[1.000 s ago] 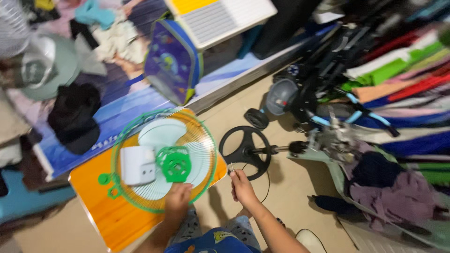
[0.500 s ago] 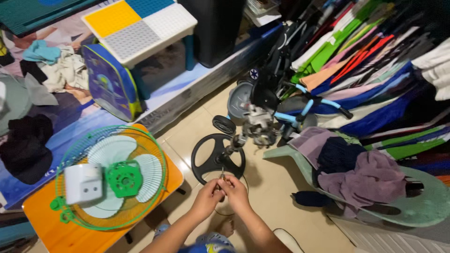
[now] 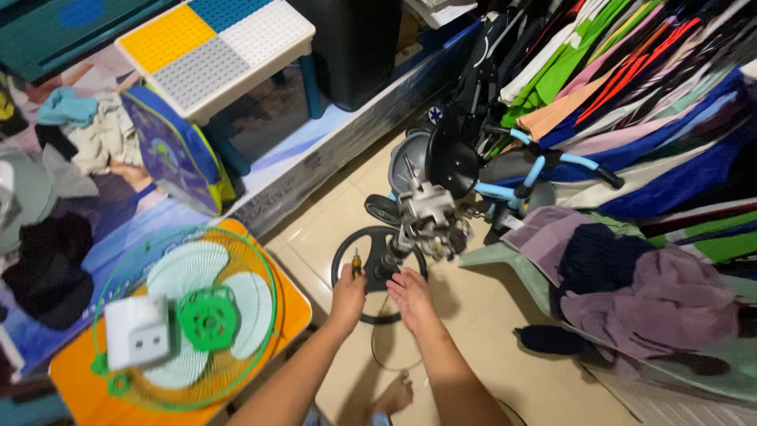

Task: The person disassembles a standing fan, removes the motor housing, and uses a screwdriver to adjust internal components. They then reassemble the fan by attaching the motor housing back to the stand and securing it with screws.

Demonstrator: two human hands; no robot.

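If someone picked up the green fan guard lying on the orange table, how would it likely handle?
The green fan guard looks like thin open wire, so it is probably light and slightly springy. It lies flat on the orange table, so rolling seems unlikely. A white box resting on it might slide off if tilted.

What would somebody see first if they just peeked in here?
Probably the green fan grille with pale blades, lying on an orange table at lower left. In the middle, the left hand holds a small screwdriver beside the right hand, at a black round fan base.

Fan guard [image 3: 185,315] left of fan base [image 3: 378,272]
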